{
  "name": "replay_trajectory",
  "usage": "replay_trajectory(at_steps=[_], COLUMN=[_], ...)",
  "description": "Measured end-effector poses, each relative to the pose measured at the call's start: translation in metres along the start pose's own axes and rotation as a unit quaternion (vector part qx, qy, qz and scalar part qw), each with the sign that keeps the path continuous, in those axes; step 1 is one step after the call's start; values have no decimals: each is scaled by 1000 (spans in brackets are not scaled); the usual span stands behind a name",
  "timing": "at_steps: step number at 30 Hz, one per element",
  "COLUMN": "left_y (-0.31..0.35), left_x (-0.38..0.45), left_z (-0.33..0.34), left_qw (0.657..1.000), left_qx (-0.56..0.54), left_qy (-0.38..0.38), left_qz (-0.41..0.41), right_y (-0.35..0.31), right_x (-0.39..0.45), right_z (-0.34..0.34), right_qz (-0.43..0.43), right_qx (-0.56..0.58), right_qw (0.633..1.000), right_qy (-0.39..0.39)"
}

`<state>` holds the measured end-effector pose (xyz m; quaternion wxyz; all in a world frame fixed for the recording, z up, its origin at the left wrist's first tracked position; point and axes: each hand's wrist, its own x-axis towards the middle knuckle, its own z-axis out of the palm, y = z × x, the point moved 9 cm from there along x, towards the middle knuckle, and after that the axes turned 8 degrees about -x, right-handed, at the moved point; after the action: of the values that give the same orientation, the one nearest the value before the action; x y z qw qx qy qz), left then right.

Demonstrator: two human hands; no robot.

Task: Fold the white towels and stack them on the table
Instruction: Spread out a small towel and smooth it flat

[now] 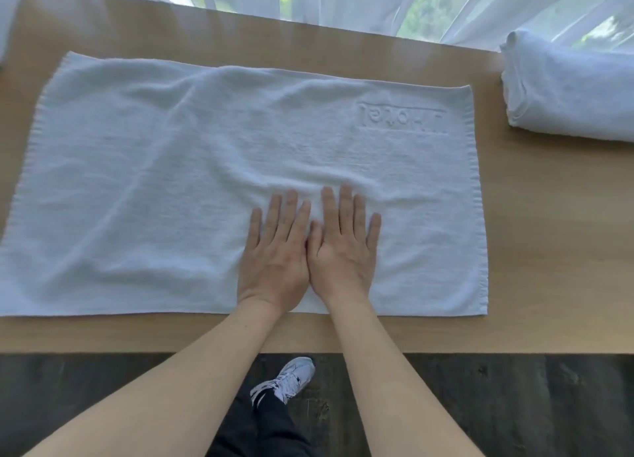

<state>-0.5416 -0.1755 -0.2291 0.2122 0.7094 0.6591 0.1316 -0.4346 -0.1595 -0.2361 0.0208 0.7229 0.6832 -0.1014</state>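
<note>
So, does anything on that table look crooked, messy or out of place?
Nothing serious. The spread towel is wrinkled, with creases across its middle, and its woven lettering reads upside down from here. Both the left hand and right hand lie flat on it. The folded towel looks tidy.

Soft window daylight, perhaps slight wide-angle warping.

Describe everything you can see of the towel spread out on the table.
The spread towel is white terry cloth, lying flat and unfolded on the wooden table, faintly wrinkled, with ribbed hems at its short ends. Embossed lettering sits upside down near its far right corner. The left hand and right hand press flat on it.
</note>
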Motion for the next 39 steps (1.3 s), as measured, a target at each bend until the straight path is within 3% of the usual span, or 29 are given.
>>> replay_trajectory(at_steps=[6, 11, 17, 21, 25, 27, 30, 31, 34, 39], left_y=[1, -18, -42, -57, -67, -46, 5, 9, -12, -40], left_x=[0, 17, 121, 186, 237, 231, 172, 153, 113, 43], left_z=[-9, -14, -36, -48, -61, -62, -45, -38, -19, -23], left_qw=[999, 997, 983, 979, 988, 984, 944, 945, 984, 985], left_qx=[-34, -9, 75, 98, 74, 53, 47, 53, 43, 78], left_qy=[5, -49, -91, -105, -101, -113, -142, -138, -125, -88], left_qz=[24, 52, 142, 142, 88, 124, 293, 292, 118, 125], right_y=[-1, -4, -4, -6, -5, -5, -5, -5, -5, -3], right_x=[-1, -1, -1, -1, 0, -1, 1, 1, 0, 0], right_z=[-1, -4, -7, -7, -9, -9, -9, -9, -9, -9], right_qz=[20, 7, 5, 10, 8, 10, 8, 11, 10, 13], right_qx=[-28, -41, -62, -60, -59, -58, -59, -56, -47, -35], right_qw=[999, 998, 996, 996, 996, 996, 996, 996, 996, 997], right_qy=[20, 38, 57, 61, 63, 62, 69, 72, 78, 73])
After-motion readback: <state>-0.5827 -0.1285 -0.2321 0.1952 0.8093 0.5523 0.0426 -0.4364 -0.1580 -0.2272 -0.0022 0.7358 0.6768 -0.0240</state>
